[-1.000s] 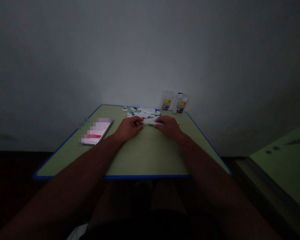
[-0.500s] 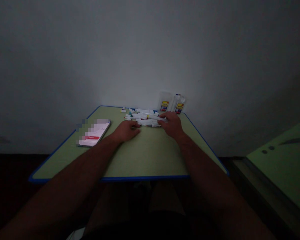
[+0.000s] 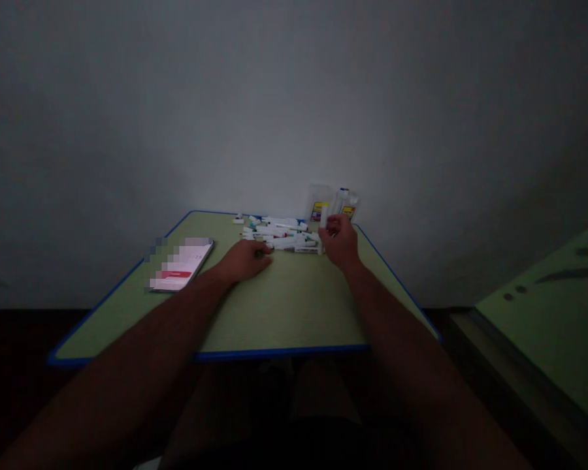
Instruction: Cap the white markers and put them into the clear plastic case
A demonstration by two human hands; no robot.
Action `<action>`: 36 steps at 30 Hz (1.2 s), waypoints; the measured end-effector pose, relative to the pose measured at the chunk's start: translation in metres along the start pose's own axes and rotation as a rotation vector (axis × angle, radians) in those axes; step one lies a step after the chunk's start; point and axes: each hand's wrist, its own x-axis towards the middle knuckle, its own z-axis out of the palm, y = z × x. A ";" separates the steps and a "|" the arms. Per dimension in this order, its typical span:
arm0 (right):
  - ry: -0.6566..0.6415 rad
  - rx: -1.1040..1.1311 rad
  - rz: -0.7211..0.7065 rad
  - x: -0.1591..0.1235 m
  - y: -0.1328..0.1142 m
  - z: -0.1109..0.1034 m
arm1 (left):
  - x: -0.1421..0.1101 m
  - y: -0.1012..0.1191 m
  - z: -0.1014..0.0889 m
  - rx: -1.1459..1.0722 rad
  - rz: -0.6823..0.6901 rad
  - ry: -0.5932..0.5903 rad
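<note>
— While you're studying the head view, where is the white marker (image 3: pixel 323 220) sitting in the grip of the right hand (image 3: pixel 342 241)?

— It's standing nearly upright, thumb and fingers pinching it around the middle. Its yellowish end is pointing up; its lower end is hanging at the right side of the loose markers (image 3: pixel 279 232), and I cannot tell whether it's touching anything.

— And the left hand (image 3: pixel 246 260)?

— That one is resting on the tabletop (image 3: pixel 294 300), curling loosely, thumb and forefinger parting slightly, just beside the pile's near left edge. I cannot tell whether a fingertip is touching a barrel.

— What materials and shapes are showing?

— Slim white barrels with coloured tips are lying mostly crosswise, overlapping. Short pieces (image 3: pixel 238 220) are lying at the far left of them. Blue edging (image 3: pixel 294 352) is bordering the pale green surface, and a flat phone (image 3: pixel 182 264) is glowing on the left, partly pixelated.

— Any containers?

— Two clear, yellow-labelled cases (image 3: pixel 319 194) are standing by the grey wall (image 3: pixel 255 111), behind the right hand. Dark blue tips are showing atop the right one; the other's contents I cannot tell.
</note>
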 end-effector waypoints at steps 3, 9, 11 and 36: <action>0.033 0.083 0.083 0.004 0.008 0.001 | 0.000 0.000 0.000 0.023 -0.010 -0.011; 0.015 0.165 0.174 0.011 0.017 -0.004 | 0.000 -0.001 -0.002 0.034 -0.006 -0.016; 0.017 0.182 0.191 0.012 0.015 -0.007 | 0.000 -0.001 -0.002 0.041 -0.001 -0.021; 0.574 0.201 0.193 0.145 0.031 -0.071 | 0.001 0.000 -0.005 0.071 0.070 -0.069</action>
